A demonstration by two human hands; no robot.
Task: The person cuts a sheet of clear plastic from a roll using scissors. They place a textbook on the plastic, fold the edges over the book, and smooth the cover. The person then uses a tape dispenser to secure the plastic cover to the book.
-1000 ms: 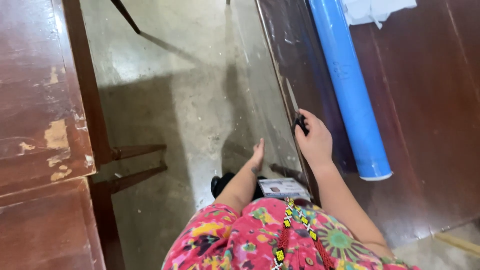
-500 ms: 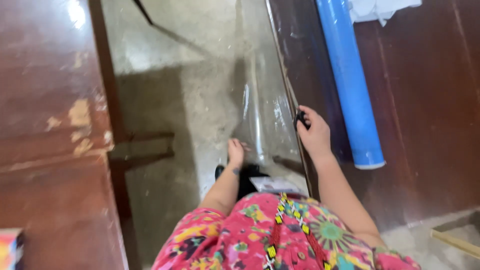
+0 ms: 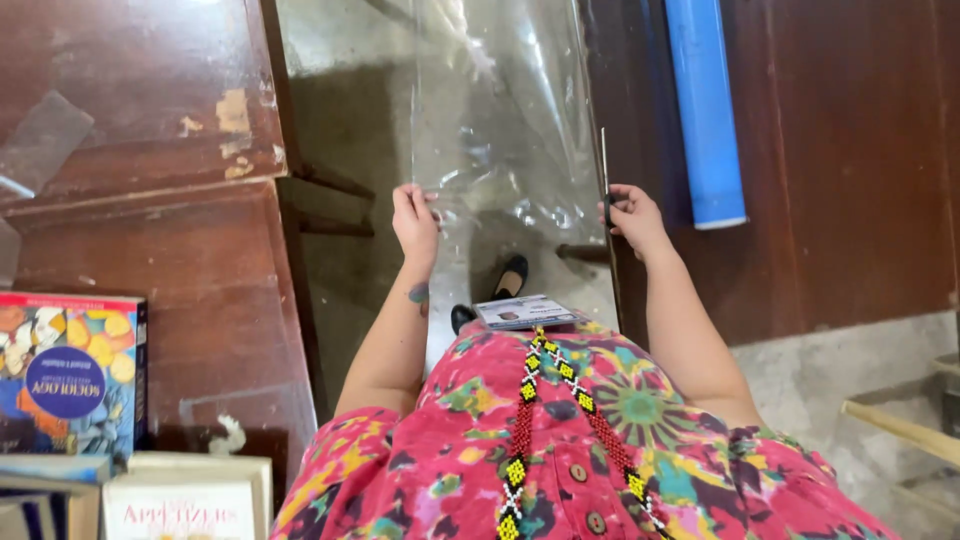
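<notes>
Concrete floor (image 3: 360, 200) between two wooden benches.
Left hand (image 3: 415, 222) grips clear plastic sheet (image 3: 500, 130); right hand (image 3: 632, 215) grips its edge, centre frame.

Both bare forearms stretched forward and down, left hand (image 3: 415, 222) raised with fingers curled in a pinching grip, right hand (image 3: 634, 218) closed in a fist-like grip, wrists held level

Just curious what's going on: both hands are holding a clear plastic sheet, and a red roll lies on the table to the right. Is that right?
Not quite: the roll is blue, not red, as the head view shows. The left hand and right hand do hold the clear plastic sheet.
</notes>
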